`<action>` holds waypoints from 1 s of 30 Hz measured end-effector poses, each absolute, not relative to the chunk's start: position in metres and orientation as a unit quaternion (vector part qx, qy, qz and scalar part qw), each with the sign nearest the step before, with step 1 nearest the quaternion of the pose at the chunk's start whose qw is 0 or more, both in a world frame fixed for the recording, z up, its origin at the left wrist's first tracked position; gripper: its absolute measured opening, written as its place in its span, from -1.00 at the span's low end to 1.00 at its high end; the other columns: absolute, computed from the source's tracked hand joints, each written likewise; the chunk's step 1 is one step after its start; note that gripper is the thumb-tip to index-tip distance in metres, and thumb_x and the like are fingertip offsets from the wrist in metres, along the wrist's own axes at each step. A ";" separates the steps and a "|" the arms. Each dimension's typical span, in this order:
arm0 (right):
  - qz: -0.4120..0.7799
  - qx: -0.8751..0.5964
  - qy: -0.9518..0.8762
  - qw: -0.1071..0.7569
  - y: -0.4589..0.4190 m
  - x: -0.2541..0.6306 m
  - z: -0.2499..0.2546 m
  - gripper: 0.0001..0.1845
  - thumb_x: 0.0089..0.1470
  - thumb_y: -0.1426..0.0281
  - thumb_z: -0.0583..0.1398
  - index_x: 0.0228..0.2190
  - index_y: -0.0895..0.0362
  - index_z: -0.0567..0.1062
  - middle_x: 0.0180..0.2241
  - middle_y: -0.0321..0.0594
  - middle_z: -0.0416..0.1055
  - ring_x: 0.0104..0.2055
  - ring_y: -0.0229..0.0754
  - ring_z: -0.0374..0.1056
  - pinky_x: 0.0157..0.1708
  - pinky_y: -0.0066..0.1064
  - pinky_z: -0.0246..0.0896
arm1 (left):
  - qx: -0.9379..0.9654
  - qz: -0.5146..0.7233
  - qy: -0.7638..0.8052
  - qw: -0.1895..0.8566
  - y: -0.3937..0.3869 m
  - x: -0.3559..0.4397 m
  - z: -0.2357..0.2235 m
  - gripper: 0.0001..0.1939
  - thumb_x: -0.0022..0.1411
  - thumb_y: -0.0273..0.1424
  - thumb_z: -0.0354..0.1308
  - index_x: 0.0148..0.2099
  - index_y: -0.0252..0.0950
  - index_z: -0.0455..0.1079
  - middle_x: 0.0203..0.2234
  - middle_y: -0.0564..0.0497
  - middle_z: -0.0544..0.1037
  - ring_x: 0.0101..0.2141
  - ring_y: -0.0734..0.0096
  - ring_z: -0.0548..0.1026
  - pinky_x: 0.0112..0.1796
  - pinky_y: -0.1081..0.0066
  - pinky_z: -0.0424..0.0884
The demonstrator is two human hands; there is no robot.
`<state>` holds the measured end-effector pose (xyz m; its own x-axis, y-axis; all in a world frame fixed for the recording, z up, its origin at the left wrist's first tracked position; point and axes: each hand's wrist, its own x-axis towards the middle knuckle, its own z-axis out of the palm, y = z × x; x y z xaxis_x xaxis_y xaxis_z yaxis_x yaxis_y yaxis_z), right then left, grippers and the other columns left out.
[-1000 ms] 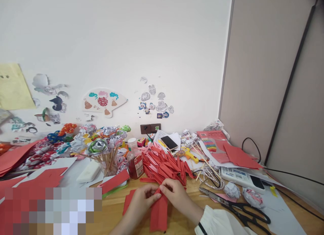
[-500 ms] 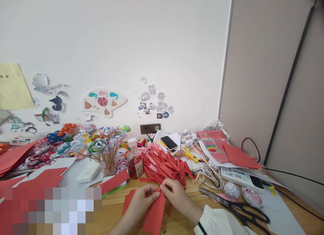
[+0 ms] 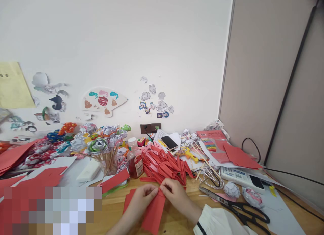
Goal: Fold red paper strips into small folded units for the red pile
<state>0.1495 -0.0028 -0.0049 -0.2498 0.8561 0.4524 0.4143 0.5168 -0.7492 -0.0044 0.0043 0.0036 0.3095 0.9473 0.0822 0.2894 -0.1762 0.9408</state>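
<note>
My left hand (image 3: 141, 199) and my right hand (image 3: 176, 194) meet low in the middle of the wooden table (image 3: 113, 208). Both pinch the top edge of a long red paper strip (image 3: 153, 214), which hangs down toward me. Fingers of both hands are closed on the paper. Just behind my hands lies a heap of folded red paper pieces (image 3: 162, 164). A second red sheet (image 3: 128, 201) lies flat under my left hand.
Black-handled scissors (image 3: 238, 206) lie to the right. A red-filled bottle (image 3: 134, 160), a jar of paper flowers on sticks (image 3: 106, 150), a phone (image 3: 169, 142), red sheets (image 3: 238, 155), crumpled paper balls and cables crowd the table up to the wall.
The strip's lower end has swung slightly left and its top fold has tightened between my fingers. My hands stay in nearly the same place.
</note>
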 end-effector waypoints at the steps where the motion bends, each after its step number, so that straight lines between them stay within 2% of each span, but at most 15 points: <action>1: 0.252 -0.423 -0.751 0.440 -0.003 0.150 -0.005 -0.85 -0.01 0.42 0.03 -0.55 0.17 0.33 -0.60 -0.37 0.23 -0.53 -0.34 0.13 -0.54 -0.56 -0.06 | 0.675 0.367 0.459 0.446 0.004 -0.005 0.004 -0.67 -0.05 -0.16 0.04 -0.54 -0.36 0.33 -0.65 0.10 0.36 -0.54 0.47 0.27 -0.48 0.50 0.17; 18: 0.275 -0.415 -0.744 0.445 -0.002 0.148 -0.009 -0.86 -0.03 0.39 0.05 -0.54 0.17 0.33 -0.63 -0.39 0.18 -0.56 -0.35 0.10 -0.57 -0.56 -0.08 | 0.673 0.364 0.488 0.420 -0.002 0.001 0.009 -0.67 -0.07 -0.14 0.03 -0.62 -0.32 0.20 -0.69 0.16 0.24 -0.59 0.52 0.19 -0.54 0.53 0.10; 23: 0.268 -0.411 -0.748 0.447 -0.002 0.148 -0.008 -0.80 0.00 0.37 0.03 -0.58 0.18 0.32 -0.61 -0.38 0.19 -0.52 -0.34 0.11 -0.54 -0.55 -0.07 | 0.672 0.363 0.482 0.429 -0.004 0.002 0.011 -0.62 -0.08 -0.08 0.01 -0.63 -0.31 0.16 -0.71 0.18 0.18 -0.61 0.55 0.15 -0.58 0.54 0.06; 27: 0.279 -0.401 -0.750 0.447 -0.004 0.149 -0.004 -0.76 0.03 0.35 0.00 -0.57 0.18 0.32 -0.60 -0.37 0.21 -0.51 -0.33 0.12 -0.53 -0.55 -0.06 | 0.658 0.343 0.469 0.479 -0.003 0.001 0.011 -0.57 -0.10 0.00 -0.03 -0.62 -0.30 0.12 -0.74 0.21 0.10 -0.67 0.60 0.06 -0.63 0.55 -0.01; 30: 0.280 -0.403 -0.749 0.445 -0.004 0.150 -0.005 -0.77 0.03 0.35 0.01 -0.57 0.18 0.33 -0.60 -0.37 0.20 -0.52 -0.33 0.12 -0.53 -0.55 -0.06 | 0.675 0.338 0.469 0.457 -0.002 -0.001 0.009 -0.58 -0.10 -0.02 -0.02 -0.63 -0.30 0.11 -0.74 0.21 0.10 -0.66 0.60 0.07 -0.63 0.55 -0.02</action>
<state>0.1497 -0.0035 -0.0046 -0.2790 0.8526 0.4418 0.3538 0.5190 -0.7782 -0.0009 -0.0016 0.0091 0.3308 0.9433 0.0278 0.3245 -0.1413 0.9353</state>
